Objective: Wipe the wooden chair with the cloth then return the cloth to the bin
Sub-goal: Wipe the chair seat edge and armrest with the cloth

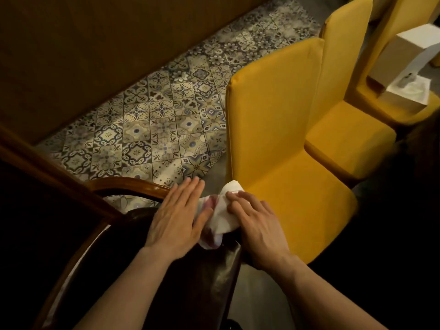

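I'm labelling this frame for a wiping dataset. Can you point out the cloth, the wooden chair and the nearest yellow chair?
cloth point(225, 211): head view, on its white middle between the hands.
wooden chair point(133, 183): head view, on the curved wooden rail.
nearest yellow chair point(271, 120): head view, on the backrest.

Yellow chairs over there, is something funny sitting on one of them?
Yes. White boxes sit on the far yellow chair, where a person would sit. Nothing looks spilled or broken. Near the wooden chair, both hands press a white cloth.
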The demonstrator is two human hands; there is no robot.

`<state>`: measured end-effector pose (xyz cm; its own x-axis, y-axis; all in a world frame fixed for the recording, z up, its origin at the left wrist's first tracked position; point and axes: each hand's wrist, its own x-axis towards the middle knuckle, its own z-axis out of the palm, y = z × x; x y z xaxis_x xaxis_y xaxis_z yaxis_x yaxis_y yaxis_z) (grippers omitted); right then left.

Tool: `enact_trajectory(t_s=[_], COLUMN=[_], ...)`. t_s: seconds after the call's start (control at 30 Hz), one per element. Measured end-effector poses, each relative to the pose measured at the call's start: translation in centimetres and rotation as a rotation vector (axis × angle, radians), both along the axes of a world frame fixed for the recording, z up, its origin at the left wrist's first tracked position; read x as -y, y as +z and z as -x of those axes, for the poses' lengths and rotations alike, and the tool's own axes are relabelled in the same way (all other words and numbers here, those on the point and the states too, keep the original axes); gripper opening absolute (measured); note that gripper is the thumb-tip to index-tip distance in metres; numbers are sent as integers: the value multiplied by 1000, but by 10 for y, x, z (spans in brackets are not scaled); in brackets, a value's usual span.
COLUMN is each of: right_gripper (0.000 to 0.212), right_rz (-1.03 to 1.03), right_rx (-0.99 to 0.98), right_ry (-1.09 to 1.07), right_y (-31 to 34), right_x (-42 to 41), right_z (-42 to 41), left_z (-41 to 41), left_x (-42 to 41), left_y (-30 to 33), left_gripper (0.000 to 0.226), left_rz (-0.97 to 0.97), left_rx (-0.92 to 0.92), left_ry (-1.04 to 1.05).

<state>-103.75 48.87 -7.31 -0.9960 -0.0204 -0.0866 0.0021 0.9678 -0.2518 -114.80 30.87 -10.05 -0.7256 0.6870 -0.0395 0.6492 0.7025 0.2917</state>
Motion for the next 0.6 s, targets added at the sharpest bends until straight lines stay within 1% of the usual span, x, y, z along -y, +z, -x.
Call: enact_trajectory(t_s=[0.07, 0.13, 0.17, 0.23, 0.4, 0.6], right_gripper=[66, 62, 61, 64, 71, 76], right_rz=[-41, -69, -77, -86, -82, -175], right_rx=[25, 25, 29, 54, 101, 130], right_ry=[35, 75, 92, 116, 166, 182], right_y=[-13, -26, -31, -41, -51, -55], right_x=[-1, 1, 3, 7, 0, -8], right_z=[8, 14, 16, 19, 19, 10], left_z=[12, 16, 16, 16, 20, 18], left_x=[-7, -11, -12, -12, -10, -10], left_y=[-16, -30, -36, -46, -55, -57], left_gripper=[70, 75, 76, 75, 72, 78], left_rz=[49, 89, 97, 91, 92, 100], left_rx=[19, 40, 53, 82, 68, 64], left_ry=[-7, -23, -17, 6, -1, -3])
